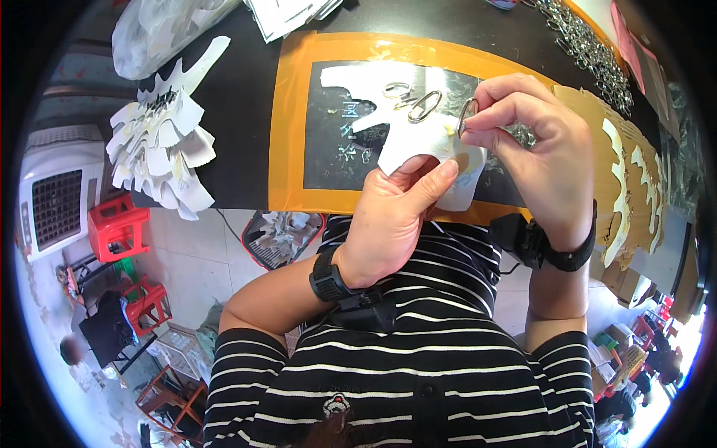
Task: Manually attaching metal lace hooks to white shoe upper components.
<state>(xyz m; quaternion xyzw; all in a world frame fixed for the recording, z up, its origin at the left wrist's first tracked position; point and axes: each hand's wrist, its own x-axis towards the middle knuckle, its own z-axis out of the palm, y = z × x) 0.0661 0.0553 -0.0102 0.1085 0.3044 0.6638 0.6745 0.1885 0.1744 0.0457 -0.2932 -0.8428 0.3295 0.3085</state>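
My left hand (396,216) pinches the lower edge of a white cut-out piece of sheet material (411,138), thumb on top and fingers underneath. The piece has curved cut-outs and rests partly on the dark table. Between the thumb and fingertips of my right hand (541,142) is an oval metal ring (467,116), held upright just above the right side of the piece. Two linked-looking metal rings (424,107) lie on its upper part. A small yellowish patch (449,129) shows near the right fingertips. The left fingers beneath the piece are mostly hidden.
Orange-brown tape (287,149) frames the work area. A stack of white pieces (164,153) lies left, below a plastic bag (153,37). Metal rings (590,56) are heaped at far right, near cardboard (638,164) bearing white strips. A basket (320,224) stands on the floor.
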